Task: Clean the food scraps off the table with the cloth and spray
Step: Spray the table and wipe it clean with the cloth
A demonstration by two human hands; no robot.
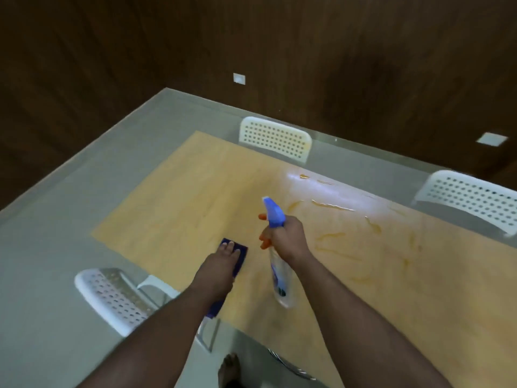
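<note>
1. A room with dark wood-panelled walls [363, 65] and a grey floor [56, 247] is seen from above; a light wooden counter [195, 197] under a glass top fills the middle.
2. Three white perforated chairs are counted: one [275, 140] at the far edge, one [470, 200] at the far right, one [112, 298] at the near left.
3. Two white plates are seen on the walls, one [239, 78] at the centre and one [491, 139] on the right.
4. One blue cloth [237, 252] lies flat on the counter under the left hand [218, 266], whose fingers [228, 249] are straight and pressed together on it.
5. One spray bottle [277, 278] with a blue head is gripped at the neck by the right hand [288, 238], fingers curled around it, above the counter just right of the cloth. The bottle is clear; how much liquid it holds cannot be told.
6. Several orange streaks and scraps [333, 205] are spread over the right half of the counter, apart from the cloth.
7. One bare foot [229, 371] is seen on the floor at the bottom edge.
</note>
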